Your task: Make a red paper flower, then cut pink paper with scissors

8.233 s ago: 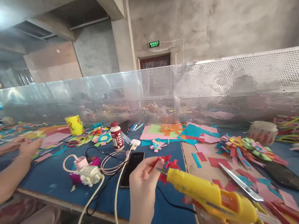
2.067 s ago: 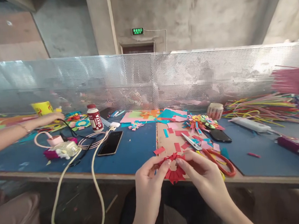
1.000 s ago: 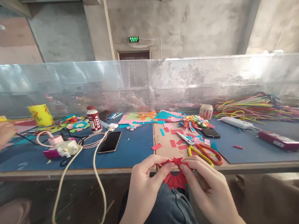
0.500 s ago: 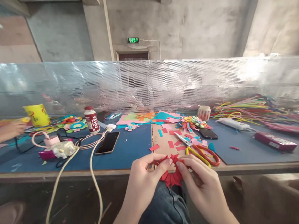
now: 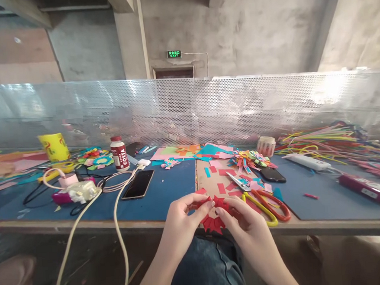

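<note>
Both my hands hold a red paper flower (image 5: 213, 214) over the table's front edge, above my lap. My left hand (image 5: 182, 223) pinches its left side with thumb and forefinger. My right hand (image 5: 244, 225) pinches its right side, fingers curled. Red paper strips fan out under my fingertips. Scissors (image 5: 257, 194) with yellow and red handles lie just right of my hands on a brown cardboard sheet (image 5: 212, 178).
A black phone (image 5: 137, 184), a Costa bottle (image 5: 119, 153), a yellow cup (image 5: 53, 147), coiled cables (image 5: 114, 182) and a white charger lie left. Coloured paper scraps, finished flowers (image 5: 251, 159), a second phone (image 5: 272, 175), a power strip (image 5: 307, 162) and coloured strips lie right. A perforated metal screen (image 5: 187, 108) backs the blue table (image 5: 167, 196).
The glue gun held 8.2 s ago is gone from my right hand; both hands now pinch the flower. The neighbour's hand at far left has left the view. My hands stay nearly still.
</note>
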`<state>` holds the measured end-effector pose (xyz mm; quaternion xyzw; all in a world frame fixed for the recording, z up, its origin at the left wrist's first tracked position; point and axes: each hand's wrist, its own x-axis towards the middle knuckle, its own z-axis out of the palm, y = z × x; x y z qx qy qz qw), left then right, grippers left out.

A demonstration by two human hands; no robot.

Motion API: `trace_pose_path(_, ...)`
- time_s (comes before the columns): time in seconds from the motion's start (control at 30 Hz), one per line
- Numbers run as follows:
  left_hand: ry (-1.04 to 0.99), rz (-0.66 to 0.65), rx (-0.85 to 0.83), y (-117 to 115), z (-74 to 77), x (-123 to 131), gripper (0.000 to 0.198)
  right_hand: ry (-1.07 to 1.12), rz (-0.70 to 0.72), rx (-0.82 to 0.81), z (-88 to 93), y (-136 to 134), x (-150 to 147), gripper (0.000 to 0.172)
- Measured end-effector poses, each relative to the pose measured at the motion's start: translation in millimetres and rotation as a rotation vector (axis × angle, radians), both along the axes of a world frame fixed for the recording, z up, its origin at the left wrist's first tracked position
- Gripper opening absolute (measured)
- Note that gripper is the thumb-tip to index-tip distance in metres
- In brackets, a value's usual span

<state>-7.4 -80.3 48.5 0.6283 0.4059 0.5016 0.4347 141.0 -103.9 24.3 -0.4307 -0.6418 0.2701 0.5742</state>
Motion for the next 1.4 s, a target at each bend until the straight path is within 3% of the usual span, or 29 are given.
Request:
trace_pose_path(0.47,0.079,-0.021,0.205,8.7,-6.7,7.8,0.012,-0.099,-0.103,0.140,-5.0,8.0,12.2,0.012)
trace_pose_path(0.63,0.128,-0.037,0.171,14.8,-7.4,11.2,0.017,-0.011,-0.106,0.090,-9.3,14.2,15.3,0.012)
trace_pose_path(0.77,0.065,-0.091,0.088,20.5,-10.3,13.2,0.032,0.151,-0.154,0.008,-8.9,20.7,11.1,0.015)
trace_pose_path(0.87,0.079,-0.181,0.026,28.4,-12.8,14.2,0.029,0.229,-0.183,-0.030,-9.0,28.4,4.6,0.022)
trace_pose_path(0.97,0.095,-0.165,0.050,38.0,-14.0,14.0,0.025,0.242,-0.197,-0.015,-11.3,38.6,-1.8,0.023)
trace_pose_path(1.1,0.132,-0.039,0.209,40.3,-13.7,10.0,0.020,0.154,-0.219,0.139,-16.7,44.6,-3.5,0.017)
trace_pose_path(1.2,0.129,0.009,0.290,28.4,-12.5,3.8,0.013,0.003,-0.192,0.353,-16.6,35.1,1.2,0.030)
trace_pose_path(1.4,0.016,-0.073,0.432,-3.5,-0.9,-2.9,0.008,-0.181,-0.100,0.662,6.8,2.7,16.4,0.042)
